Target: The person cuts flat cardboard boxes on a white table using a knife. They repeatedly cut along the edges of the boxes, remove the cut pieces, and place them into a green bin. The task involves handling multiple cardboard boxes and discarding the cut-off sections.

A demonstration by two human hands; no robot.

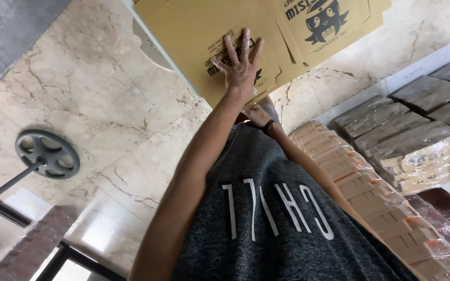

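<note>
Flat cardboard box blank [204,31] at the frame's top centre: my left hand [239,67] presses on it, fingers spread flat, gripping nothing. My right hand [256,114] sits underneath, grip hidden. Pressed unevenly, it could slide or crease.

Marble floor [110,104] across the centre, grey wheel [47,154] on a rod at left, wrapped box stacks [386,208] lower right, wrapped grey bundles [407,135] at right.
</note>
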